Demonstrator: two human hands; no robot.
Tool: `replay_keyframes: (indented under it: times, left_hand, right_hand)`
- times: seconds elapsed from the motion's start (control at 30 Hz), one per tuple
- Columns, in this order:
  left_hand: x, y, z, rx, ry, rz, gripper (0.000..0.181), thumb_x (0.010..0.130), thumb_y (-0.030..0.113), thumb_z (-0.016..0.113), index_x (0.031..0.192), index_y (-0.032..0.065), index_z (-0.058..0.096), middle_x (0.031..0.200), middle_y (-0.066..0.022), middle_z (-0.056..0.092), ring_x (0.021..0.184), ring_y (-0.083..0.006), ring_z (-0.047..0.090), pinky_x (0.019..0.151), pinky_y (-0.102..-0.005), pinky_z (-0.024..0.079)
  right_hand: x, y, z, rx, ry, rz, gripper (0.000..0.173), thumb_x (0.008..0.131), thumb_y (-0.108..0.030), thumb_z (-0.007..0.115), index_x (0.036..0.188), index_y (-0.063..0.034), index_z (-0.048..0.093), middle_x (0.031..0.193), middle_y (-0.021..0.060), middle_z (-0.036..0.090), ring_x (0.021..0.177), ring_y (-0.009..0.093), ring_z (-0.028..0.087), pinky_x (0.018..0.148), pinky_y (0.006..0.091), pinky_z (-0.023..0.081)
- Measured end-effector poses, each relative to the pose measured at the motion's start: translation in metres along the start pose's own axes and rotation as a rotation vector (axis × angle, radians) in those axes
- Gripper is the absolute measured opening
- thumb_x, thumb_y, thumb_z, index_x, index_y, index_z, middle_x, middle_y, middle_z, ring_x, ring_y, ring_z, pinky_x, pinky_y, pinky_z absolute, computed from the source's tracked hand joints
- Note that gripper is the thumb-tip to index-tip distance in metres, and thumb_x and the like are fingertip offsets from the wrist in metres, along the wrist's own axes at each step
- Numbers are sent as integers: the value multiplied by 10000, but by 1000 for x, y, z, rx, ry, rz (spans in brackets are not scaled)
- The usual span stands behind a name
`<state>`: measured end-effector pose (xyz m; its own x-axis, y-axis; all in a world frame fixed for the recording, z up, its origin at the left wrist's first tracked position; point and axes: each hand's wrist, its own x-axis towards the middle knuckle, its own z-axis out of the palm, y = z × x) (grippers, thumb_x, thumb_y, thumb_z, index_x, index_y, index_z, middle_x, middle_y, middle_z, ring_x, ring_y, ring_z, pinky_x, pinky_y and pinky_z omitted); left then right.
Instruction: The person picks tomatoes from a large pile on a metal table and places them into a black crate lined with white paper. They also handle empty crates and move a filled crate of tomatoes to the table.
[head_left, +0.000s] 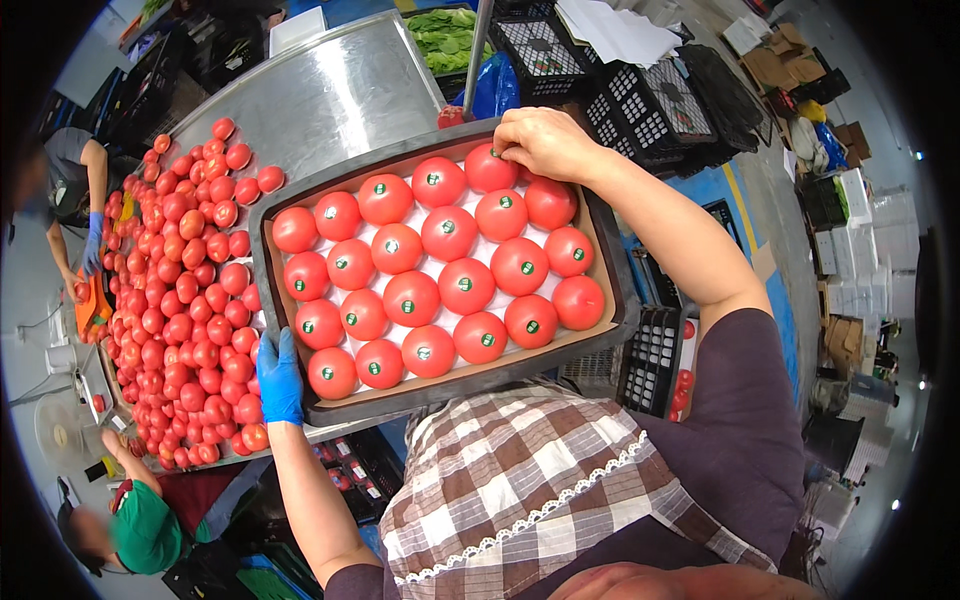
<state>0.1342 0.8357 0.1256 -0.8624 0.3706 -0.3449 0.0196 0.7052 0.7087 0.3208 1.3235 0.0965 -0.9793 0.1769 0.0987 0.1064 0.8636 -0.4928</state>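
Note:
A black plastic crate (450, 394) lies in front of me, tilted in the view, lined with brown cardboard and white padding. Rows of red tomatoes (411, 298) fill it, most bearing a small green sticker (465, 284). My left hand (280, 381), in a blue glove, grips the crate's left edge near the front corner. Bare, my right hand (541, 142) reaches over the far right side. Its bunched fingertips touch a back-row tomato (489, 171), with a bit of dark green showing beneath them. Whether they pinch a sticker is hidden.
Loose tomatoes (176, 300) are heaped left of the crate on a metal table (330, 82). A metal pole (478, 60) rises behind the crate. Black crates (652, 97) are stacked at the back right. Two people work at left, one with a blue-gloved hand (93, 244).

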Motion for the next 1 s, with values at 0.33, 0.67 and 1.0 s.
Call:
replay_keyframes:
  times: [0.33,0.67,1.0]
  left_hand:
    - [-2,-2,6,-40,3,16,383,1031,262,582,1279,-30,572,1107,-60,637,967,-144,536,859,-300,464]
    - [-10,13,11,-49,51,56,375,1028,259,584,1277,-21,584,1108,-79,659,978,-159,569,882,-312,476]
    - [-11,13,12,20,57,14,429,1025,268,581,1337,-26,558,1218,-128,659,1075,-201,594,962,-342,468]
  right_hand:
    - [10,-3,-2,-16,-66,14,156,818,-124,702,968,-85,689,978,84,695,933,327,674,799,440,536]
    - [15,1,-9,6,-112,-55,172,786,-101,724,941,-74,654,959,93,691,903,342,672,773,447,531]
    - [12,10,-4,57,-63,-105,151,781,-99,755,883,-67,648,928,72,682,889,326,665,763,430,527]
